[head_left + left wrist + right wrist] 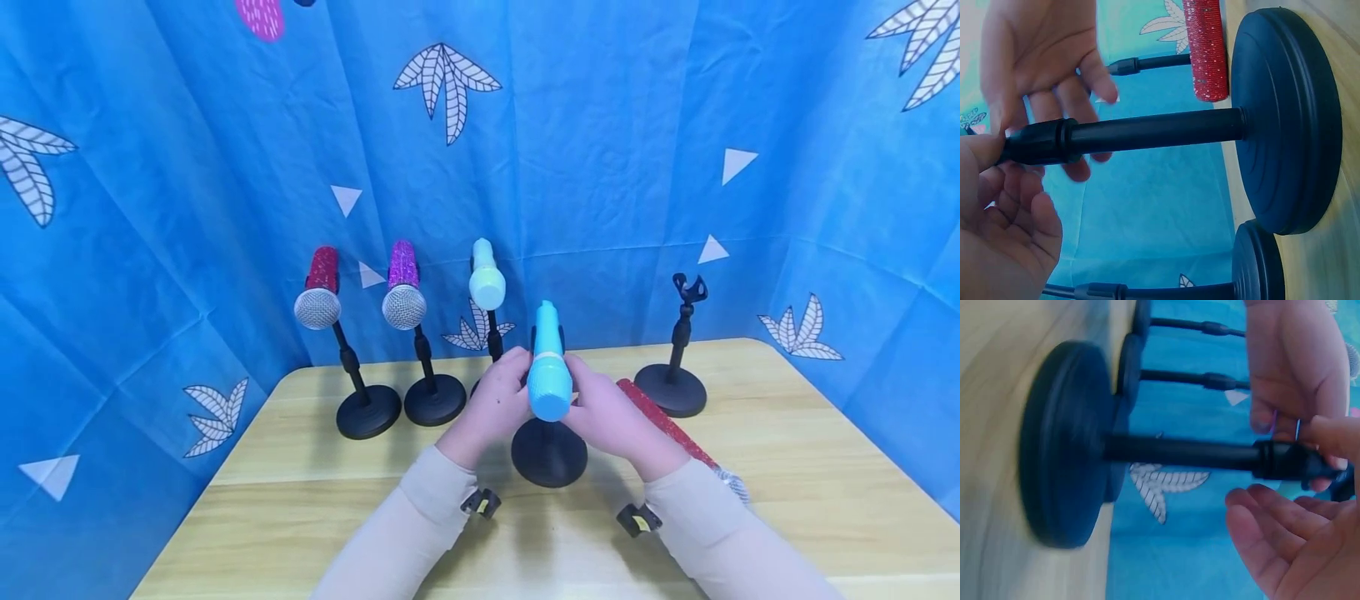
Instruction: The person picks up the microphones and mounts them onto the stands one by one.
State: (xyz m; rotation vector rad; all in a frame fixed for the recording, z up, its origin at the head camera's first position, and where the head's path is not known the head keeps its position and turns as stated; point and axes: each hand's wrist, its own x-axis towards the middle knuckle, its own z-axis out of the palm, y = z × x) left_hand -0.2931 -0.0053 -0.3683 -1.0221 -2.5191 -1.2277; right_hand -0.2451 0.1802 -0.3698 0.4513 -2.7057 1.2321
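Note:
A bright blue microphone [550, 387] sits in the top of a black microphone stand [550, 457], its head tilted toward me. My left hand [497, 402] and right hand [609, 414] hold the upper part of that stand from either side, just under the microphone. In the left wrist view, the left thumb lies against the stand's neck above the ridged collar [1041, 141], the other fingers curled beside it. The right wrist view has my right thumb across the neck, fingers bent loosely below. The round base [1063, 447] rests upright on the table.
Behind to the left, stands carry a red microphone [322, 287], a purple one [404, 287] and a pale mint one [487, 275]. Another red microphone [667, 425] lies on the wooden table [300, 508], partly behind my right forearm. A stand with a bare clip [678, 362] is back right.

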